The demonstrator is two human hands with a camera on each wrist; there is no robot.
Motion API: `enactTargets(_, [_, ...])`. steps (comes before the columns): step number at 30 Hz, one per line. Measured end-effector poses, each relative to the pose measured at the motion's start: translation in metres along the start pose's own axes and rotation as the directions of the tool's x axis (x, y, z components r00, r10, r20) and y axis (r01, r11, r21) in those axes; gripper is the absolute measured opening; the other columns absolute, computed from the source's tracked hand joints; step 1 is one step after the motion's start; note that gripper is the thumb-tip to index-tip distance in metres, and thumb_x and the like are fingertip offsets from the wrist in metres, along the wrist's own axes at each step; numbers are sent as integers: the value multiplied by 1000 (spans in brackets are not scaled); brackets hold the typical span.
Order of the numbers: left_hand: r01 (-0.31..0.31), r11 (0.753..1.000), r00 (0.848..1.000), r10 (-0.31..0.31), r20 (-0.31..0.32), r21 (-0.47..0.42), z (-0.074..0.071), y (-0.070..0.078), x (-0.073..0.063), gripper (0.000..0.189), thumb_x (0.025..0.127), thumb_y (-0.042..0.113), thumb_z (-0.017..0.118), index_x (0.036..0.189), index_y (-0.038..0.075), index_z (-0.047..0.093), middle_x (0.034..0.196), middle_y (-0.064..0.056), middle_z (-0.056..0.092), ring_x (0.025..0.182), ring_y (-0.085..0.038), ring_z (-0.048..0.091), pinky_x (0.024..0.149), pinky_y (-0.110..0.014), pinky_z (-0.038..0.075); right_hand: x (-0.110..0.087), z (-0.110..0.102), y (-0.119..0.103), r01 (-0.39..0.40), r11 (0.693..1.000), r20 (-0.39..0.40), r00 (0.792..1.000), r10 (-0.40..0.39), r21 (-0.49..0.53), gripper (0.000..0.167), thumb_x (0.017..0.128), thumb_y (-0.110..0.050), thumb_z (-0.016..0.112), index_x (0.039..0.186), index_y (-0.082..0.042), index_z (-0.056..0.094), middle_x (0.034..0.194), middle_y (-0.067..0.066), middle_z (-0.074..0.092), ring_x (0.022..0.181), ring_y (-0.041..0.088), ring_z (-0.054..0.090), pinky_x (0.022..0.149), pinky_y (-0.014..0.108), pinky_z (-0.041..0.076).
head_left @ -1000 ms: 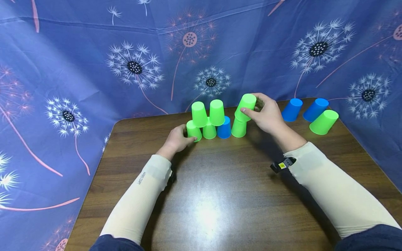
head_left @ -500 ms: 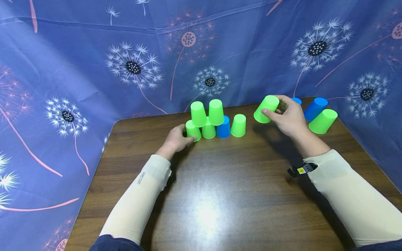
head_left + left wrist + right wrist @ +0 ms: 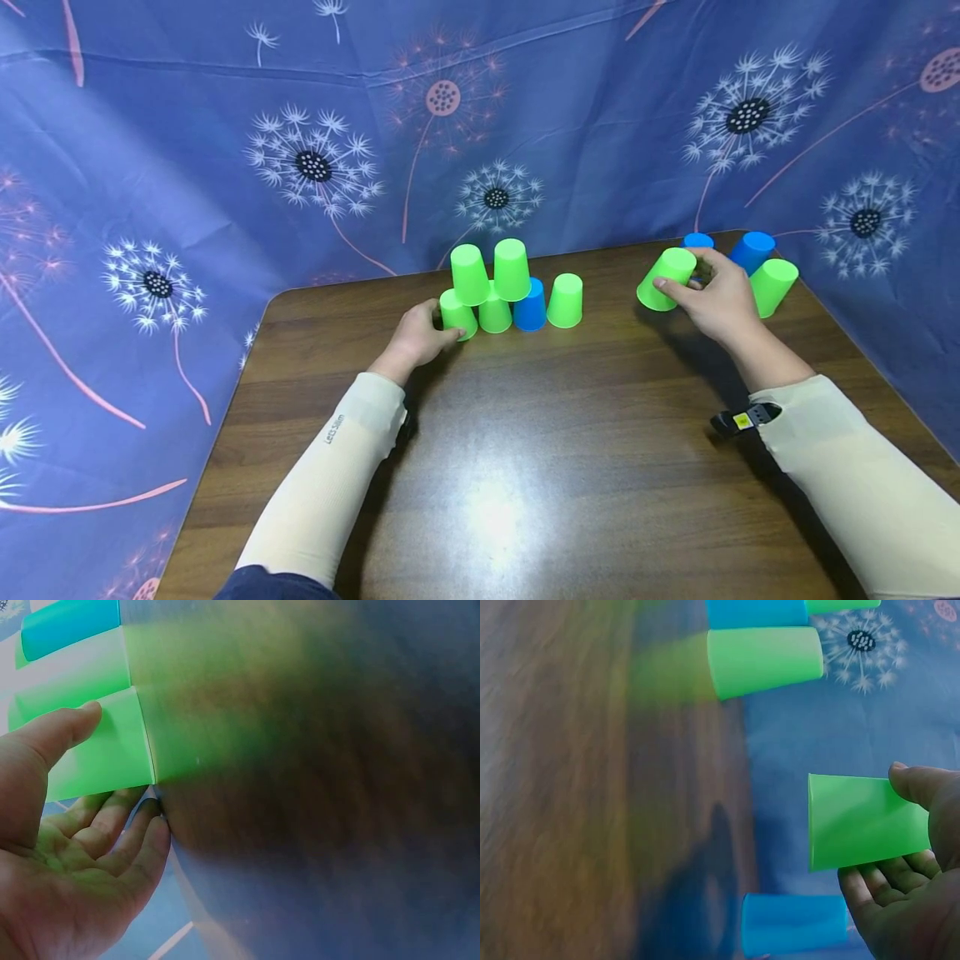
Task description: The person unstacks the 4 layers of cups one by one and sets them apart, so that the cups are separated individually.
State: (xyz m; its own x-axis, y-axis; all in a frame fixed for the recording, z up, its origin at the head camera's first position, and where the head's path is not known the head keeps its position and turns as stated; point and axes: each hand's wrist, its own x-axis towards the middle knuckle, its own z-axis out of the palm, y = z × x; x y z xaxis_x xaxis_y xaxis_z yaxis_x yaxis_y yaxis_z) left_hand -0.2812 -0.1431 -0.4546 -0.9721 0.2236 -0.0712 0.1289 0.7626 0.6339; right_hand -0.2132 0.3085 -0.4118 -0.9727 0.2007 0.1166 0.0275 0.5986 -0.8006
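At the back of the table, my left hand (image 3: 416,336) holds the leftmost green cup (image 3: 459,315) of a small upside-down stack, thumb in front and fingers on its far side. To its right stand a green cup (image 3: 494,314), a blue cup (image 3: 530,307) and, at the row's end, another green cup (image 3: 566,300). On top sit two green cups (image 3: 468,275), side by side. Off to the right, my right hand (image 3: 723,296) grips a tilted green cup (image 3: 664,280) by its side; in the right wrist view this cup (image 3: 859,825) is raised off the table.
Behind and beside the right hand stand two blue cups (image 3: 752,252) and a green cup (image 3: 776,287); the nearer blue one is mostly hidden by the hand. A blue dandelion-print cloth (image 3: 585,108) hangs right behind the wooden table (image 3: 525,433).
My right hand has lifted the green cup off the rightmost green cup of the row and carried it to the right, lower now. The left hand has stayed at its cup.
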Motion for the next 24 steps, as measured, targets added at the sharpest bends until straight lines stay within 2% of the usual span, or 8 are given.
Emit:
enactTargets(11, [-18,1000,1000,17,-15,-10,2,-3,2,43,91,31,84,120,6,63,111,-10,69,106,-27,63,96,-45,52,1,-6,29,-63,995,-16,998,62,-75,81,96,-51,72,152,0,45,133,17,54,104,22,51,75,21,44])
enactTargets(15, [-19,1000,1000,19,-16,-3,2,-4,3,45,91,32,84,122,6,63,112,-10,69,107,-28,63,96,-46,51,1,-7,34,-76,992,-30,997,74,-103,81,98,-49,70,153,3,42,125,17,54,98,24,48,71,25,42])
enactTargets(20, [-14,1000,1000,14,-12,-1,2,-4,3,47,91,33,84,123,7,63,113,-10,69,108,-28,63,97,-46,51,1,-8,40,-85,988,-38,996,81,-132,83,100,-49,67,156,4,37,118,20,52,96,29,46,73,34,41])
enactTargets(24, [-6,1000,1000,6,-5,1,1,-4,3,45,91,33,83,122,7,62,113,-10,69,107,-28,63,96,-46,51,2,-10,45,-91,985,-26,996,88,-147,85,101,-50,64,158,5,33,123,24,51,100,34,48,77,41,42])
